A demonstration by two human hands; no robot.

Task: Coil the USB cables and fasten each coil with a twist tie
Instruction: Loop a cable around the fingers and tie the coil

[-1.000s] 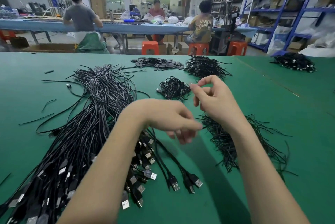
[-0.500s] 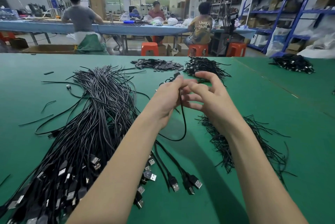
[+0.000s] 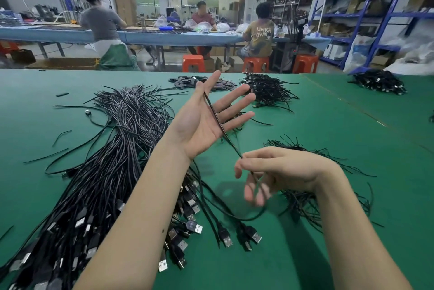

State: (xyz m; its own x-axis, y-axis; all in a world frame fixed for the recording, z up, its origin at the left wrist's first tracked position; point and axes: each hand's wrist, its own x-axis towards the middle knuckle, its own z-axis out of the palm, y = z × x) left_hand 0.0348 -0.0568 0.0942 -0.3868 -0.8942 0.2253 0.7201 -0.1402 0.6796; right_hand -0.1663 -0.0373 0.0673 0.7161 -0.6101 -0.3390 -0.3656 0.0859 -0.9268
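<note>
My left hand [image 3: 199, 122] is raised palm up over the green table [image 3: 333, 125], fingers straight and spread. One black USB cable [image 3: 215, 113] runs from between its thumb and forefinger diagonally across the palm. My right hand [image 3: 281, 169], lower and to the right, pinches that cable below the palm. From there the cable hangs in a loop [image 3: 249, 218] down to the table. A big bundle of loose USB cables [image 3: 112, 160] lies to the left, plugs toward me. A pile of thin black twist ties [image 3: 303, 202] lies under my right wrist.
Heaps of dark cables sit farther back at the centre [image 3: 267, 87] and far right [image 3: 378, 81], with a flat pile of dark pieces [image 3: 185, 80] between. Stray cables [image 3: 61, 134] lie at the left. Beyond the table edge, people sit on orange stools at another bench.
My hands, joined at the cable half a second ago, have separated. The left has turned palm up and opened; the right has drawn down toward me, pulling the cable taut across the palm.
</note>
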